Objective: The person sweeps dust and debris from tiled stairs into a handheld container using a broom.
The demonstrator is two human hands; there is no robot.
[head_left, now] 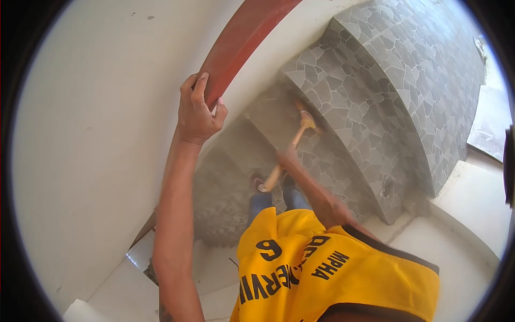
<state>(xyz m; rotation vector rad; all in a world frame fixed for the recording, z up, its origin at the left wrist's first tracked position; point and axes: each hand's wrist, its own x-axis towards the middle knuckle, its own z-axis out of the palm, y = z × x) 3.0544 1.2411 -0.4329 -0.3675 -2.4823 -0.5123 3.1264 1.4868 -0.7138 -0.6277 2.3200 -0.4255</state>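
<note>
My left hand (201,115) is wrapped round the edge of a red handrail (236,48) that runs along the white wall. Lower down, my right hand (288,158) grips the pale yellow handle of a broom (274,177). The broom's head points away from me, against the grey stone-patterned step (335,115); its end is blurred, so the bristles are hard to make out. My right hand is also somewhat smeared by motion.
Grey stone-patterned stairs (381,91) curve up to the right with sharp edges. A plain white wall (96,134) bounds the left. My feet stand on the stairs below the yellow jersey (300,257). Pale floor (429,252) lies at lower right.
</note>
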